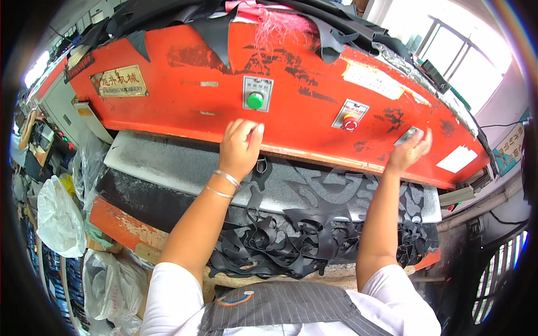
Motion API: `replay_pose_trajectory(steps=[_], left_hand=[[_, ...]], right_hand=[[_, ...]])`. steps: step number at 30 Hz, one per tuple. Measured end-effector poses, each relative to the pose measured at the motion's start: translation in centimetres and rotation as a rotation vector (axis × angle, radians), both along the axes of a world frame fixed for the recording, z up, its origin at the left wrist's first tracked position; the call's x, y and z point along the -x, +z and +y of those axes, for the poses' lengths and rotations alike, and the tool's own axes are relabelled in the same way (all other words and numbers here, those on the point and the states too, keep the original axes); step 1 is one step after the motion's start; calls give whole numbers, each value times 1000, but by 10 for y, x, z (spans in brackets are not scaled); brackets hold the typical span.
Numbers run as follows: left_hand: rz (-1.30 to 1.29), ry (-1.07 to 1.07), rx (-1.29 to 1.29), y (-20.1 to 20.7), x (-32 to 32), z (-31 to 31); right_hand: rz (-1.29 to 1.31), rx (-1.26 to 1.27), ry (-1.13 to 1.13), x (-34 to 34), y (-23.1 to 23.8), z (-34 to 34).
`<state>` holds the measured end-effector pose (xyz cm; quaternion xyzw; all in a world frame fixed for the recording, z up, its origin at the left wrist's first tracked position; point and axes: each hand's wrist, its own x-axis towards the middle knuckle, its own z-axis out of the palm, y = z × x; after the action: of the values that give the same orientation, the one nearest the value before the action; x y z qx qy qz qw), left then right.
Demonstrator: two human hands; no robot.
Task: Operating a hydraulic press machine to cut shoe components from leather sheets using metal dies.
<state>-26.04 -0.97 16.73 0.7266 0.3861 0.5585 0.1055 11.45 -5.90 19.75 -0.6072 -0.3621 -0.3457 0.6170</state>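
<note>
My left hand (241, 147) is raised in front of the red machine beam (190, 73), a little below a green push button (255, 101). Its fingers are curled in, and no object shows in them. At the right, my right hand (412, 150) reaches up by a small metal control plate (407, 136), partly covering it. The fingers there are bent but apart, holding nothing I can see. Whether either hand touches the beam, I cannot tell. Below my hands, a tangle of black cut sheet scraps (314, 224) hangs over the front of a pale cutting board (151, 162).
A red stop knob (350, 122) sits between my hands on the beam. Black sheets and a pink frayed cloth (269, 19) lie on top of the machine. Clear plastic bags (59, 215) stand at the left. A window (459, 45) is at the upper right.
</note>
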Motion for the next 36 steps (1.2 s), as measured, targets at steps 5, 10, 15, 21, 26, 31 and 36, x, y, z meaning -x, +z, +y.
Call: replay_pose_trajectory(steps=[5, 10, 15, 21, 26, 31, 36], left_hand=[[237, 118, -182, 42, -7, 40], [348, -147, 266, 22, 25, -23], [682, -257, 654, -23, 67, -146], [609, -10, 510, -46, 77, -220], [615, -15, 443, -73, 65, -205], [657, -68, 247, -98, 75, -194], [809, -240, 730, -29, 67, -165]], right_hand=[[115, 119, -117, -36, 6, 34], [142, 188, 74, -32, -6, 1], [214, 248, 122, -23, -13, -42], [392, 506, 893, 173, -48, -20], [255, 914, 1180, 265, -81, -7], [256, 1223, 803, 250, -71, 43], [374, 1389, 831, 237, -62, 93]])
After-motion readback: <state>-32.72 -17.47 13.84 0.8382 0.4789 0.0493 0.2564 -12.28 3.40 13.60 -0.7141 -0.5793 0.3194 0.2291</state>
